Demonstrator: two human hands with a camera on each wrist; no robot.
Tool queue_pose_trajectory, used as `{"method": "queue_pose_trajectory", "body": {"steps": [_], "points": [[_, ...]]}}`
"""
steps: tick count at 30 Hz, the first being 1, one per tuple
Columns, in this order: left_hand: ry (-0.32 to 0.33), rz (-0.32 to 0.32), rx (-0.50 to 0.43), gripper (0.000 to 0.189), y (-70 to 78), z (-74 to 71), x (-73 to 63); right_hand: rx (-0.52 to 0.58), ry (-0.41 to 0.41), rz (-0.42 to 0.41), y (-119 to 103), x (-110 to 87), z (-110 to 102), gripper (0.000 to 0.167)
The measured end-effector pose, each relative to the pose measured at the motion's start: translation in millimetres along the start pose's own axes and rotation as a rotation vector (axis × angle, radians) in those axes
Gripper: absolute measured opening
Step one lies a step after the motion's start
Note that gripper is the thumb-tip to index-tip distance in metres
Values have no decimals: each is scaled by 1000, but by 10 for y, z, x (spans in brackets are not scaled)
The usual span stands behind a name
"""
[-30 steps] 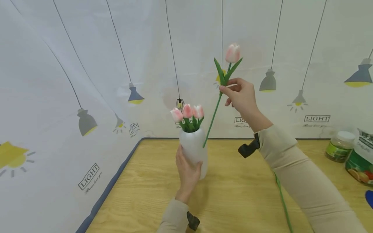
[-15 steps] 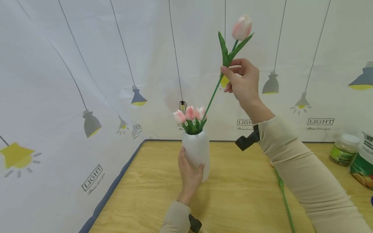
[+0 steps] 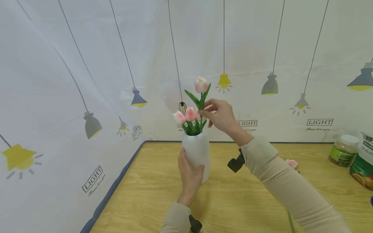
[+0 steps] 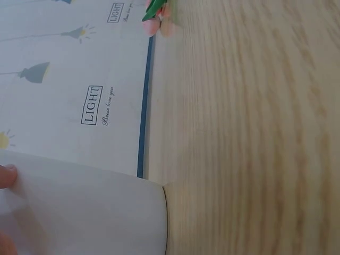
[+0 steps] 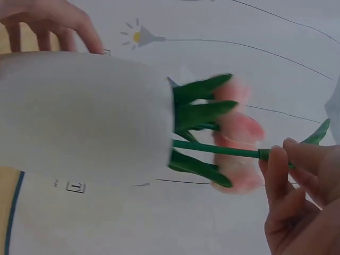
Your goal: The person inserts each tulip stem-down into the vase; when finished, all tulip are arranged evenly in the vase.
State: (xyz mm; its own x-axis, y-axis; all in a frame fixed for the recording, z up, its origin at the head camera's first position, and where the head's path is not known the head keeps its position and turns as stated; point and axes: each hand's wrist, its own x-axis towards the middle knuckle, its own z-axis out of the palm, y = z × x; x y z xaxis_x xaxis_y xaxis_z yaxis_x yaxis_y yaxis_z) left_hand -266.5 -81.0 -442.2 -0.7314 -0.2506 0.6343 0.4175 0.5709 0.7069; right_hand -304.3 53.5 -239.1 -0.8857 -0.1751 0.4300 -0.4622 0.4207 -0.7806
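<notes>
A white vase [image 3: 196, 153] stands on the wooden table, and my left hand [image 3: 189, 176] grips its lower side. Several pink-and-white tulips [image 3: 190, 114] with green leaves rise from its mouth. My right hand [image 3: 222, 116] pinches one more tulip [image 3: 201, 84] just under its leaves, above the vase. In the right wrist view, this tulip's green stem [image 5: 212, 149] runs into the vase mouth; its lower end is hidden inside. The left wrist view shows the vase wall [image 4: 95, 207] and only fingertips [image 4: 7, 176] of the left hand.
Another tulip [image 3: 291, 163] lies on the table [image 3: 140, 197], partly hidden by my right sleeve. A lidded jar [image 3: 344, 150] and a green-and-white bag [image 3: 362, 161] stand at the right. A lamp-printed sheet [image 3: 116, 64] hangs behind and to the left.
My right hand first raised the tulip until its stem tip was over the vase mouth, then moved it down and left, with the stem entering the vase. My left hand keeps its hold.
</notes>
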Motion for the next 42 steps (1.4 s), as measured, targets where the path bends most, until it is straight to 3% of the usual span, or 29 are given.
{"method": "queue_pose_trajectory", "body": {"steps": [7, 12, 17, 24, 29, 32, 36, 39, 42], "points": [[-12, -8, -25, 99, 36, 15, -1, -99, -35, 74, 316, -149, 280, 24], [-15, -34, -11, 99, 44, 34, -11, -87, -17, 117, 402, -186, 325, 25], [-12, -36, -17, 99, 42, 39, -16, -47, 14, 90, 400, -201, 303, 26], [-7, -11, -13, 98, 56, 45, -6, -83, 32, 88, 494, -220, 351, 28], [0, -41, -17, 98, 53, 36, -5, -27, 12, 87, 574, -289, 351, 35], [10, -71, -10, 98, 37, 21, -12, 41, -9, 85, 682, -415, 284, 40], [45, -62, 5, 99, 42, 24, -14, 97, 8, 99, 1026, -652, 54, 41], [71, -44, 2, 100, 41, -3, -15, 31, 5, 175, 1381, -819, -172, 44], [66, -33, -8, 99, 47, -8, -12, -160, -6, 263, 1775, -994, -477, 43]]}}
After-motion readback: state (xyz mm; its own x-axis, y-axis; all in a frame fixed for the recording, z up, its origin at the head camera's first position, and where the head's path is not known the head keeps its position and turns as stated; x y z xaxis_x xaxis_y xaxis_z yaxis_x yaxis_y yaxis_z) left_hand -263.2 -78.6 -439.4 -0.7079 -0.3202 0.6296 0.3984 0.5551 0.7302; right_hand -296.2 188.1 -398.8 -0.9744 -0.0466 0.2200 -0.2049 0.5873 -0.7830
